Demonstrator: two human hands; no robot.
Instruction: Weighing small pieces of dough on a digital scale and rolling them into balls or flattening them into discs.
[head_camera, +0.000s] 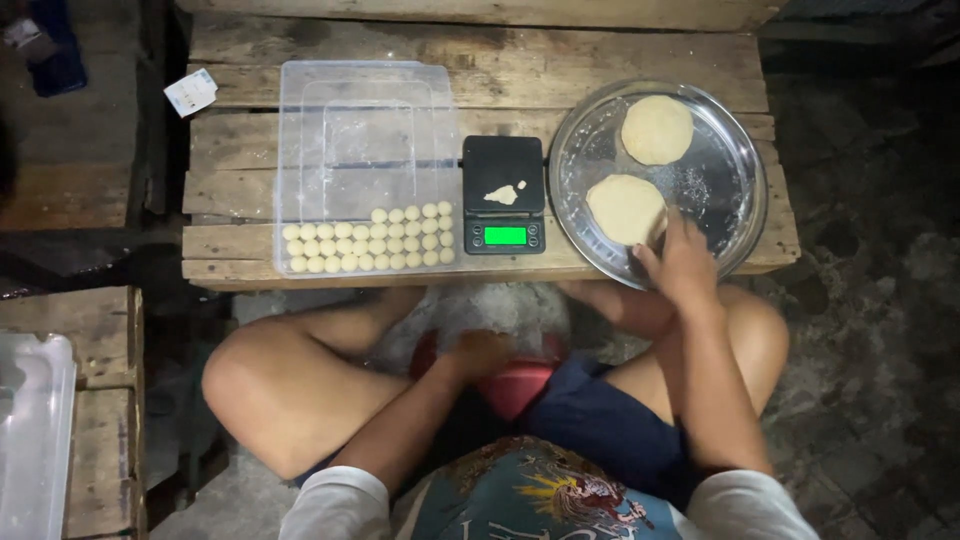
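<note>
On the wooden desk, two flattened dough discs already lie in the round metal tray, the right hand resting loose fingers on the nearer disc, while rows of dough balls wait unflattened and the left hand curls over the red bowl.

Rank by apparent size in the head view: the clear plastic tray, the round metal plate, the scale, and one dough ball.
1. Clear plastic tray, largest.
2. Round metal plate, somewhat smaller.
3. Scale, far smaller.
4. One dough ball, smallest.
All sit on the same wooden table, so nearness hardly skews this.
</note>
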